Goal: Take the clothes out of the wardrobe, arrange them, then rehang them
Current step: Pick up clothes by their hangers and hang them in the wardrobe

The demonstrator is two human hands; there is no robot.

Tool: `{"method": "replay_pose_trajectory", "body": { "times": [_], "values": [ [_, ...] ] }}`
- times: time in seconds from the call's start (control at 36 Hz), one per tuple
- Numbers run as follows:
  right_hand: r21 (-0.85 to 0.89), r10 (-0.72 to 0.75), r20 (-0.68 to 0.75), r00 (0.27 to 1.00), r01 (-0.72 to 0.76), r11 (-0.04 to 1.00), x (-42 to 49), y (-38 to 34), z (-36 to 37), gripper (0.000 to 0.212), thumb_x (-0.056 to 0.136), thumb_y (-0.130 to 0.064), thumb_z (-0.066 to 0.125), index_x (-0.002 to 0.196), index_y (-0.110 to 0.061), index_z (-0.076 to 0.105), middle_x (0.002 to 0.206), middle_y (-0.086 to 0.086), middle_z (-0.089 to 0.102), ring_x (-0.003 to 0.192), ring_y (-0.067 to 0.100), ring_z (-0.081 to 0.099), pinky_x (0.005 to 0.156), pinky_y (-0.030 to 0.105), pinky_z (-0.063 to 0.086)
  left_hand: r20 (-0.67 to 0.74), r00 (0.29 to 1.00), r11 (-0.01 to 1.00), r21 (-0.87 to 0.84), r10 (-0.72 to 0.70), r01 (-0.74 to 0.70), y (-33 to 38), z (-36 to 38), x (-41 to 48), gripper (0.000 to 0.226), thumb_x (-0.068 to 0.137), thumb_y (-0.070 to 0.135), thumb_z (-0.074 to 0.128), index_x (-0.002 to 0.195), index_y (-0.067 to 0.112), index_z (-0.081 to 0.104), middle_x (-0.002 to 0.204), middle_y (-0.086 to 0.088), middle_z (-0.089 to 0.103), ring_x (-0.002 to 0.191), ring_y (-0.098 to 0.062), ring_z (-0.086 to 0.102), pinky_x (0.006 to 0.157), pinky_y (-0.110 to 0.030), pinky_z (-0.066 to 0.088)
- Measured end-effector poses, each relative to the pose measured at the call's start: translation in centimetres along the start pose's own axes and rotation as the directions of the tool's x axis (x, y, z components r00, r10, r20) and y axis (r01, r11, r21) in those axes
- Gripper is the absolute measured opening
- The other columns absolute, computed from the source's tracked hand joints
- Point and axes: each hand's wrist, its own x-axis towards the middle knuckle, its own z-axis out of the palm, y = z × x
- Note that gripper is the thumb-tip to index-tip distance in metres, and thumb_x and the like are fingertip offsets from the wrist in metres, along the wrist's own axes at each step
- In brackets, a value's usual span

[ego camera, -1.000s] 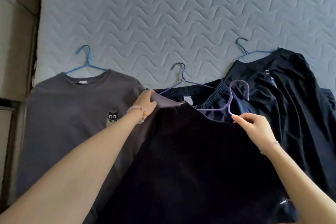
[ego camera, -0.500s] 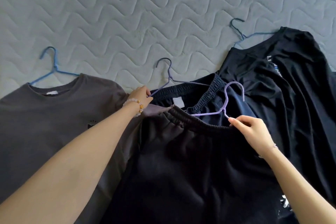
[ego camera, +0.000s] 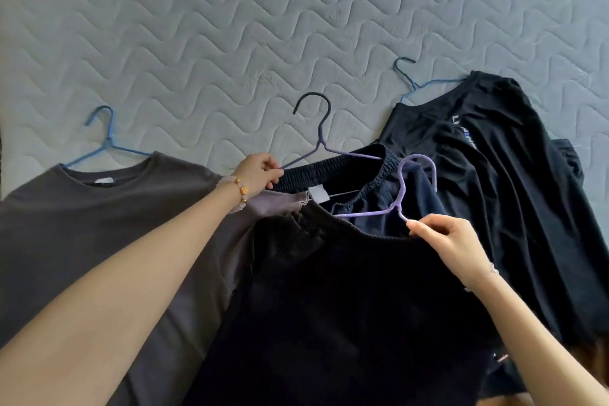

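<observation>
I see black elastic-waist trousers (ego camera: pixel 346 306) lying at the bed's (ego camera: pixel 230 26) near edge, overlapping a grey T-shirt (ego camera: pixel 82 224). My left hand (ego camera: pixel 258 173) pinches a dark hanger's (ego camera: pixel 321 138) arm; my right hand (ego camera: pixel 451 241) pinches the lilac hanger (ego camera: pixel 400 194). The black top (ego camera: pixel 510 175) bears pale lettering, too creased to read.

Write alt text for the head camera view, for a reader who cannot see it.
Two bare hands arrange dark clothes on a quilted mattress: the left hand pinches the arm of a dark hanger, the right hand pinches a lilac hanger at the waistband of black trousers. A grey T-shirt on a blue hanger lies left, a black shirt right.
</observation>
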Motion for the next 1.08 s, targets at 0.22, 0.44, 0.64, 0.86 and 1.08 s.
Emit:
{"method": "replay_pose_trajectory", "body": {
  "times": [0.22, 0.44, 0.64, 0.86, 1.08],
  "values": [
    [0.015, -0.081, -0.019, 0.997, 0.082, 0.997, -3.9, -3.5, -2.1, 0.025, 0.085, -0.027, 0.07, 0.065, -0.013, 0.072, 0.069, 0.022, 0.066, 0.064, 0.019, 0.053, 0.065, 0.03, 0.04, -0.129, 0.982, 0.987, -0.059, 0.138, -0.146, 3.8, -2.4, -5.5, 0.016, 0.081, 0.021, 0.068, 0.07, 0.019, 0.057, 0.066, 0.001, 0.059, 0.061, -0.009, 0.054, 0.057, -0.018, 0.043],
    [0.028, -0.19, -0.055, 0.98, 0.192, 0.981, -10.5, -6.6, -4.1, 0.025, 0.086, -0.024, 0.07, 0.062, -0.018, 0.071, 0.058, 0.008, 0.058, 0.057, 0.007, 0.047, 0.053, 0.009, 0.035, -0.267, 0.922, 0.952, -0.052, 0.279, -0.303, 8.4, -5.8, -13.3, 0.015, 0.078, 0.024, 0.071, 0.072, 0.014, 0.062, 0.068, 0.0, 0.06, 0.065, -0.011, 0.054, 0.063, -0.019, 0.045],
    [0.0, -0.294, -0.102, 0.95, 0.295, 0.955, -18.5, -9.8, -5.4, 0.026, 0.087, -0.023, 0.069, 0.062, -0.016, 0.071, 0.053, -0.003, 0.053, 0.051, 0.003, 0.045, 0.049, 0.008, 0.034, -0.432, 0.781, 0.892, 0.203, 0.452, -0.404, 14.8, -11.4, -22.7, 0.02, 0.077, 0.037, 0.07, 0.072, 0.02, 0.06, 0.064, 0.012, 0.055, 0.064, -0.01, 0.051, 0.064, -0.025, 0.037],
    [0.037, -0.418, -0.199, 0.886, 0.433, 0.901, -29.1, -11.2, -5.5, 0.027, 0.085, -0.025, 0.07, 0.059, -0.02, 0.07, 0.054, 0.005, 0.059, 0.054, 0.006, 0.051, 0.055, 0.016, 0.038, -0.376, 0.786, 0.857, 0.372, 0.49, -0.357, 14.4, -15.2, -32.1, 0.019, 0.079, 0.036, 0.068, 0.073, 0.02, 0.06, 0.072, 0.002, 0.061, 0.074, -0.019, 0.057, 0.068, -0.027, 0.041],
    [0.068, -0.397, -0.249, 0.883, 0.425, 0.903, -33.3, -9.0, -4.9, 0.028, 0.086, -0.022, 0.07, 0.059, -0.014, 0.069, 0.055, -0.003, 0.059, 0.057, 0.009, 0.05, 0.054, 0.016, 0.037, -0.593, 0.702, 0.829, -0.101, 0.394, -0.55, 13.0, -12.9, -34.7, 0.033, 0.082, 0.019, 0.067, 0.055, 0.018, 0.048, 0.054, 0.003, 0.052, 0.052, -0.007, 0.047, 0.047, -0.006, 0.036]
  ]
}}
